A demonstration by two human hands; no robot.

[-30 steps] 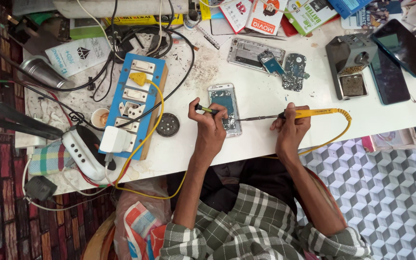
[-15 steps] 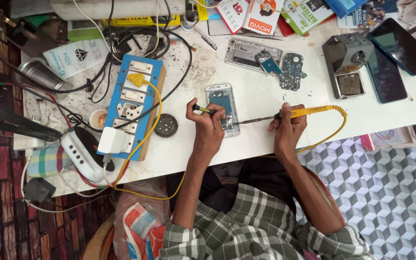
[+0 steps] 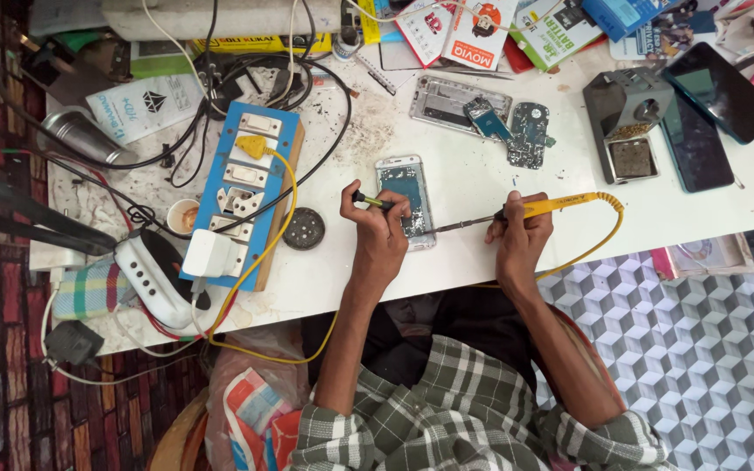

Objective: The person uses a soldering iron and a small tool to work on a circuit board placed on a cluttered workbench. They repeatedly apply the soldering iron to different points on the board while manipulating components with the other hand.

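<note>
An opened phone (image 3: 405, 187) with its inner boards exposed lies on the white table (image 3: 482, 253) in front of me. My left hand (image 3: 379, 225) rests over its lower left edge and grips a thin dark tool with a yellow band, pointing left. My right hand (image 3: 521, 231) holds a yellow soldering iron (image 3: 560, 206); its metal tip reaches left to the phone's lower right corner. The iron's yellow cord loops off the table edge to the right.
A blue wooden switch board (image 3: 242, 187) with plugs and tangled cables sits left. A round dark tin (image 3: 305, 228) lies beside it. Phone parts (image 3: 482, 113), a soldering stand (image 3: 626, 126), dark phones (image 3: 713, 96) and packets crowd the back. A white adapter (image 3: 154, 279) is at left.
Both hands hold nearly the same pose; the view has shifted slightly, and the iron tip stays at the phone.
</note>
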